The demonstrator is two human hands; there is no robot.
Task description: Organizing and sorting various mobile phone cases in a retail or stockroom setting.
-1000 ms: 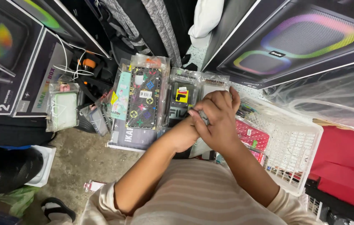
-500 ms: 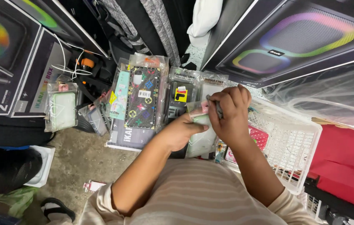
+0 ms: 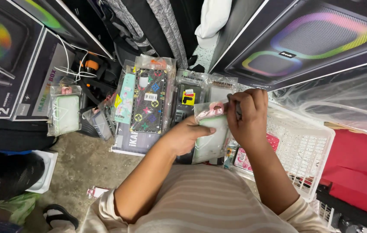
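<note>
The left hand (image 3: 186, 137) grips a bagged pale green phone case (image 3: 211, 138) just left of the white basket (image 3: 304, 151). The right hand (image 3: 248, 117) curls its fingers around a dark pen (image 3: 237, 110) at the bag's top. The slick bag could slip in that one-sided hold, smearing any mark.

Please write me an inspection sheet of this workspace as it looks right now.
Surface: bare concrete floor, partly covered with stock.
Job's things: pale green phone case in a clear bag; dark pen-like tool.
Clutter: row of bagged phone cases, including a black patterned case; white plastic basket holding pink packets; second pale green bagged case.
Grippers: left hand holds the bagged case; right hand grips the tool at the bag's top.
Cables: white cable by the boxes.
Surroundings: black speaker boxes; hanging clothes; sandal.
</note>
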